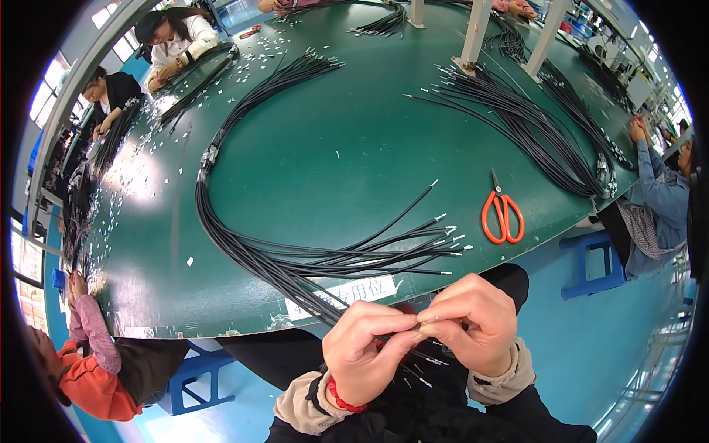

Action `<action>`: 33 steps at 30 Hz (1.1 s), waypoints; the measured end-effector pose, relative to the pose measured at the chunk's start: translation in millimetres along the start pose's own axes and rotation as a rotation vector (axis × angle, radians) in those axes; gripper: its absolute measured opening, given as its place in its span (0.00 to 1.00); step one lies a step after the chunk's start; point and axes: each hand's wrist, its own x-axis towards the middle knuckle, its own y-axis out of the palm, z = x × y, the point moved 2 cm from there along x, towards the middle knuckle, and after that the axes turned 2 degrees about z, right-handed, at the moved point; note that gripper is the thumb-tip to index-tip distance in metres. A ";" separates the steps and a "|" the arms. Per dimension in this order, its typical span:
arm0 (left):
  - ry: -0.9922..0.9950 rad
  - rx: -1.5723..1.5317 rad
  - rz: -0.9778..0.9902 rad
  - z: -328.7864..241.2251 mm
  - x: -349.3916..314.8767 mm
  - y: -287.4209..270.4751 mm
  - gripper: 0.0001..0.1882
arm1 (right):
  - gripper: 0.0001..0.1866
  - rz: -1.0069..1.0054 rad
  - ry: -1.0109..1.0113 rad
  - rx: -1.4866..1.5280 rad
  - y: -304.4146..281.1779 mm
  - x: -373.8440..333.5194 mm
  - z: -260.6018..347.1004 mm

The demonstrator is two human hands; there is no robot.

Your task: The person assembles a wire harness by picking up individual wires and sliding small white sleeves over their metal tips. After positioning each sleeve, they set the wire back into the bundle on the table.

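Note:
My left hand (pixel 369 343) and my right hand (pixel 473 321) meet just off the table's near edge. Thumb and forefinger of each are pinched together, tip against tip. What lies between the fingertips is too small to make out. Below them hang several stripped cable ends (pixel 422 380) with pale tips, partly hidden by my hands. They appear to belong to the long bundle of black cables (pixel 214 214), which curves over the green table and drops past its edge beside my left hand. Other ends of that bundle fan out on the tabletop, in front of my fingers.
Orange-handled scissors (pixel 502 218) lie on the green table (pixel 347 140), right of the cable ends. A second black cable bundle (pixel 524 133) rests at the right, near a metal post (pixel 475 37). White scraps litter the left side. Co-workers sit around the table; blue stools (pixel 594 264) stand beside it.

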 end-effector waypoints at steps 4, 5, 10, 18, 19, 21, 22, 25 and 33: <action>-0.025 0.023 -0.008 1.1 -9.3 -8.4 0.12 | 0.07 -0.048 -0.083 -0.047 6.8 -1.8 3.9; -0.059 -0.015 -0.021 1.9 -11.3 -8.6 0.12 | 0.07 -0.056 -0.089 -0.073 7.3 -2.2 4.9; -0.125 -0.101 -0.047 0.1 -13.5 -10.6 0.11 | 0.08 -0.074 -0.105 -0.136 8.4 -2.7 10.6; -0.189 -0.189 0.017 -11.9 -8.6 -12.8 0.10 | 0.07 0.009 -0.012 0.040 5.7 2.6 9.3; -0.202 -0.203 0.039 -12.3 -7.5 -13.2 0.10 | 0.07 0.036 0.034 0.109 6.0 3.6 6.8; -0.211 -0.205 0.077 -9.8 -6.1 -16.2 0.10 | 0.07 0.048 0.020 0.125 5.6 5.5 3.8; -0.221 -0.207 0.113 -7.7 -5.5 -17.2 0.10 | 0.07 0.061 0.007 0.142 5.4 6.2 2.5; -0.152 -0.111 0.114 -8.1 -1.8 -14.7 0.11 | 0.06 0.051 0.016 0.111 5.8 4.6 6.1; 0.028 0.110 -0.007 -8.1 -2.5 -9.7 0.10 | 0.07 -0.070 -0.085 -0.105 8.3 -1.1 5.4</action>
